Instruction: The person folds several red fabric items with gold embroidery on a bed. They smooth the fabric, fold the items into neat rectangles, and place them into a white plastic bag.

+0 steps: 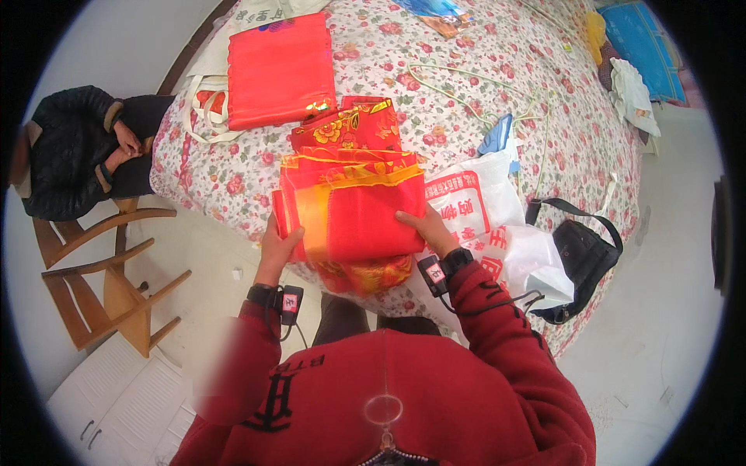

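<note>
Before me, a folded red cloth with a gold band (373,218) is held at its two sides. My left hand (278,244) grips its left edge with the thumb on top. On the right edge lies my right hand (428,228), thumb also on top, fingers hidden beneath. Gold-patterned red fabric hangs below the fold. Just beyond it, a red brocade cloth with gold flowers (347,128) rests on the floral bedspread (361,64). Farther left is a flat red folded piece with a shiny edge (280,76), partly over a cream cloth bag (201,108).
White plastic bags with red print (466,198) lie at the right, beside a black shoulder bag (583,250). Green wire hangers (449,96) lie beyond. At the left sits another person (70,151), hands together, near wooden chairs (122,279). A blue pillow (641,52) is far right.
</note>
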The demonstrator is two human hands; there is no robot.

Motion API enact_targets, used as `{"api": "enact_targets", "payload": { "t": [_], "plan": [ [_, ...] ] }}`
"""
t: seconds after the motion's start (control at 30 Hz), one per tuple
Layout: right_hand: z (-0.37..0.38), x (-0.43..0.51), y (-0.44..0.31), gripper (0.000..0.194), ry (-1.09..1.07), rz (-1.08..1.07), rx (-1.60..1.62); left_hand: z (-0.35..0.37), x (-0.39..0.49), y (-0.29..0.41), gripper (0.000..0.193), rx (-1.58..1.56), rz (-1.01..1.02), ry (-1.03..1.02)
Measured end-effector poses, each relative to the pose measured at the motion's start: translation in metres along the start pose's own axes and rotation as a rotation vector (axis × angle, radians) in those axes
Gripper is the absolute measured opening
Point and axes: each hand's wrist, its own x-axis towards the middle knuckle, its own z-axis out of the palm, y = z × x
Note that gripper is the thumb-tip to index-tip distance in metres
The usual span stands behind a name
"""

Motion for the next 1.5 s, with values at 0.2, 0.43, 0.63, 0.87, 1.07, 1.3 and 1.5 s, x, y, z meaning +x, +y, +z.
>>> {"api": "enact_targets", "payload": {
  "t": [0.2, 0.43, 0.63, 0.87, 1.07, 1.3, 1.5],
  "plan": [
    [0.002, -0.002, 0.0, 0.059, 0.161, -0.063, -0.445, -0.003, -0.003, 0.004, 0.065, 0.081, 0.022, -0.044],
    [0.001, 0.001, -0.012, 0.053, -0.069, 0.073, -0.021, -0.013, -0.001, 0.015, 0.057, -0.087, -0.111, -0.065],
    [0.005, 0.002, -0.014, 0.052, -0.067, 0.032, -0.064, -0.001, 0.005, 0.017, 0.048, -0.207, -0.184, -0.15],
    [0.017, -0.004, -0.024, 0.048, -0.039, 0.023, 0.065, 0.006, 0.008, 0.032, 0.042, -0.25, -0.151, -0.197],
    [0.015, -0.048, -0.039, 0.046, -0.05, 0.078, 0.091, -0.011, -0.023, 0.067, 0.044, -0.181, -0.102, -0.243],
    [0.019, -0.065, 0.033, 0.047, 0.056, 0.032, 0.086, -0.003, -0.026, 0.02, 0.041, -0.003, -0.175, -0.253],
    [0.013, -0.056, 0.054, 0.051, 0.13, -0.069, -0.084, -0.004, -0.023, -0.02, 0.052, -0.111, -0.078, -0.18]
  ]
}}
